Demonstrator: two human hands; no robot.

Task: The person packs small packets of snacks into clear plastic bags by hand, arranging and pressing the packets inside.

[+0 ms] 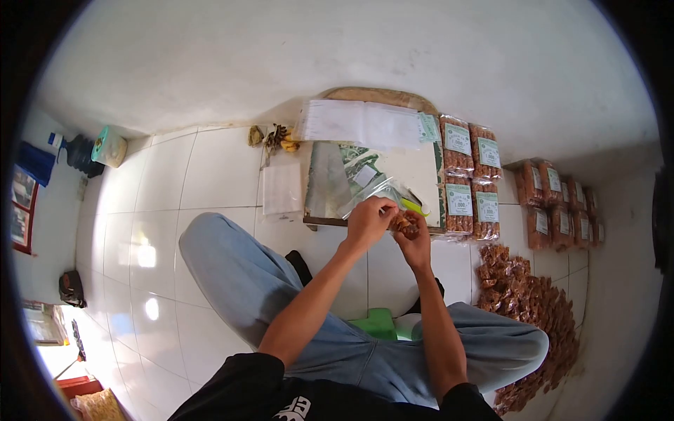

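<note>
Over the front edge of a low table (324,179), my left hand (371,219) is closed at the near end of a clear plastic bag (381,188). Close beside it, my right hand (414,242) curls around small brown snack packets (402,223); how many is hard to make out. A yellow-green handled tool (414,205) lies just beyond my hands, its kind partly hidden by the bag. Farther back on the table are a small white label (364,175) and a stack of clear bags (358,123).
Filled, labelled packs (458,200) stand right of the table, with more packs (560,223) by the wall. A pile of loose brown packets (533,309) covers the floor at right. Bananas (288,142) and flat clear bags (282,189) lie left. A green stool (379,323) is below me.
</note>
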